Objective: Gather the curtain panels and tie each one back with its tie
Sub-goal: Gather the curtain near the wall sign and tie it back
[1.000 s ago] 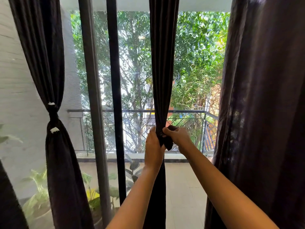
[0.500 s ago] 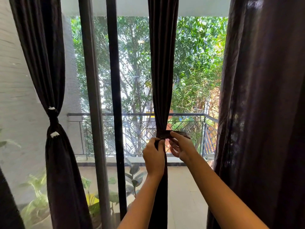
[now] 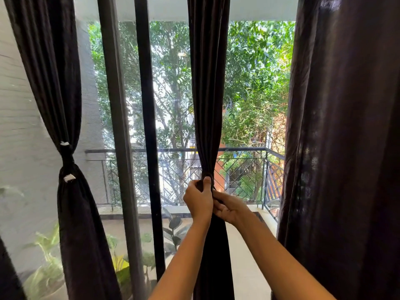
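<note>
1. Standing at 7 o'clock behind the glass, a pot (image 3: 50,287) holds a leafy plant (image 3: 46,252), both blurred
2. Right hand (image 3: 229,207) fingertips hide behind the left hand (image 3: 198,202); the dark tie (image 3: 207,175) barely shows against the cloth
3. Just below centre, the left hand clamps the gathered middle curtain (image 3: 207,94), thumb on the tie; the right, at its 4 o'clock, pinches the tie's end
4. Left curtain (image 3: 71,224) is tied; right curtain (image 3: 346,148) hangs loose

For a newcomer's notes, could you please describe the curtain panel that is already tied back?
Start at the balcony window with its two dark upright frame bars. Left of them, against the pale wall, hangs the curtain panel. Its tie shows two white tabs and no hand is on it, unlike the middle panel; the right panel hangs loose.
</note>
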Available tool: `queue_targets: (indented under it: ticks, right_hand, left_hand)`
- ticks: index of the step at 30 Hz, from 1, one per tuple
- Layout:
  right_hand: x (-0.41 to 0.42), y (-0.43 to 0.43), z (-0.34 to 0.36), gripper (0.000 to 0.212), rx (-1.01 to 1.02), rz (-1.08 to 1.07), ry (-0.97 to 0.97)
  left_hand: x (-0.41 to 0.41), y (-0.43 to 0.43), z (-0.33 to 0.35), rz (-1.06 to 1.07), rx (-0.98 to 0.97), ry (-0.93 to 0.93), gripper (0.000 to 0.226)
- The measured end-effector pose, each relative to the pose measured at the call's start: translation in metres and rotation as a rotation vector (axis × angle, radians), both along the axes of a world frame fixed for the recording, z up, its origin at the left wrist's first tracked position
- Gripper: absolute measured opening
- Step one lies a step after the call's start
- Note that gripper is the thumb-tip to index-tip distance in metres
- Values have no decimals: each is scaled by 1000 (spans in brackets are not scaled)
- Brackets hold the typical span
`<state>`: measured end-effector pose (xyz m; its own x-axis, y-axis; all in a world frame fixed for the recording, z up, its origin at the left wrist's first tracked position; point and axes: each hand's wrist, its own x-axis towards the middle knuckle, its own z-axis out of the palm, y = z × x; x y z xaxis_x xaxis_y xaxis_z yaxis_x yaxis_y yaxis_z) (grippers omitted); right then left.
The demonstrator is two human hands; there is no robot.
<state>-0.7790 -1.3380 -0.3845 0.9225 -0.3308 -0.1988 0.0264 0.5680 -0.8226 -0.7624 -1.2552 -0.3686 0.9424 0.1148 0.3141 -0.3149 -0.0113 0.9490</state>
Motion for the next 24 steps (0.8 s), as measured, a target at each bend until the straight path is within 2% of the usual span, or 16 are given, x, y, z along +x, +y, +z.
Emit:
queue_targets:
  ticks: [3, 5, 8, 11, 15, 18, 21, 24]
  right_hand:
    - [4, 5, 1, 37, -49, -161, -29]
    - [3, 5, 2, 47, -186, -288, 25]
    - [0, 6, 5, 37, -387, -310, 73]
    - [1, 5, 17, 30, -385, -285, 88]
    - [3, 8, 35, 40, -400, -145, 117]
    - [-1, 8, 46, 52, -515, -134, 159]
    - [-5, 9, 58, 39, -591, -127, 198]
    - [-8, 11, 68, 25, -559, -26, 265]
  left_hand:
    - [-1, 2, -1, 15, 16, -5, 27]
    - [-3, 3, 1, 5, 14, 11, 31]
    - [-4, 4, 3, -3, 25, 43, 36]
    - [-2, 5, 3, -26, 18, 61, 34]
    - [2, 7, 6, -76, 36, 71, 33]
    - [5, 10, 9, -125, 86, 49, 32]
    - [5, 13, 12, -168, 127, 32, 33]
    - [5, 15, 12, -183, 154, 13, 33]
